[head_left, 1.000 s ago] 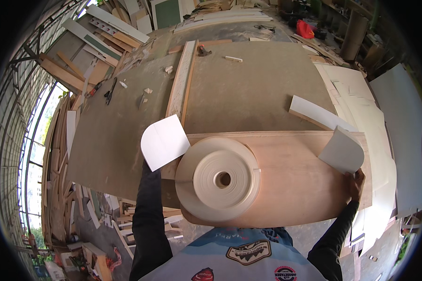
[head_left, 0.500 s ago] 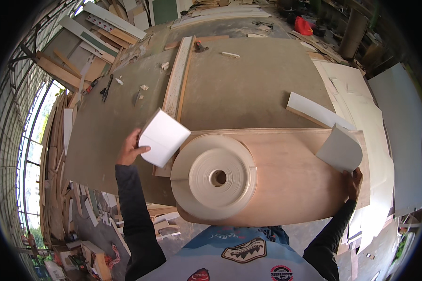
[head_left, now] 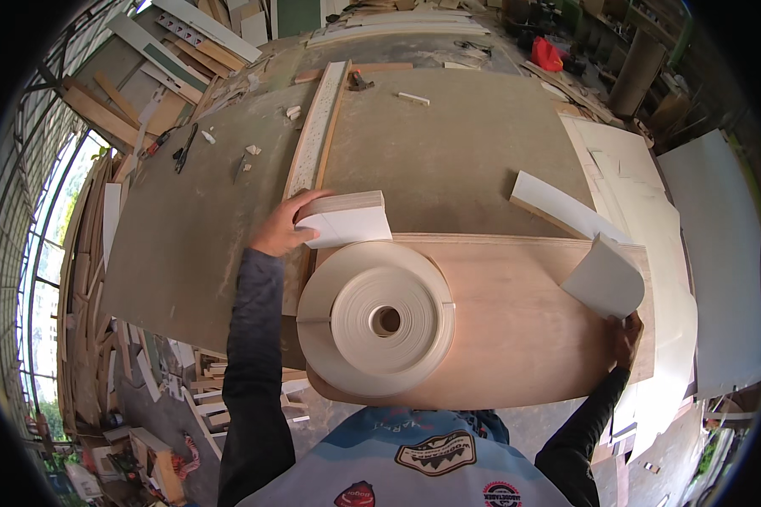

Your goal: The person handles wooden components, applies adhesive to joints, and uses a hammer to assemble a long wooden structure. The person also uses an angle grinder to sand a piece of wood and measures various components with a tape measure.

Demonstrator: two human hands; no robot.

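My left hand [head_left: 283, 228] is closed on one end of a white-faced wooden block [head_left: 347, 226], whose layered edge is turned up. The block is just beyond a large cream roll of edge-banding tape [head_left: 389, 319]. That roll lies flat on a curved-edged plywood board [head_left: 511, 325] in front of me. Over the board's right end, my right hand [head_left: 626, 340] grips the lower edge of a pale board piece with one rounded corner [head_left: 607, 279]. Some of the right fingers are hidden.
Beyond the board spreads a big brown worktable [head_left: 457, 148]. A long strip [head_left: 317, 127] crosses it, with a small tool [head_left: 359, 81] beside it. A white offcut [head_left: 566, 205] lies at the right. Pliers [head_left: 186, 148] rest at the left. White sheets [head_left: 626, 169] are stacked rightward.
My left hand has moved right and slightly away from me, turning the block so its layered edge shows on top. The right hand still holds the rounded piece, with little change.
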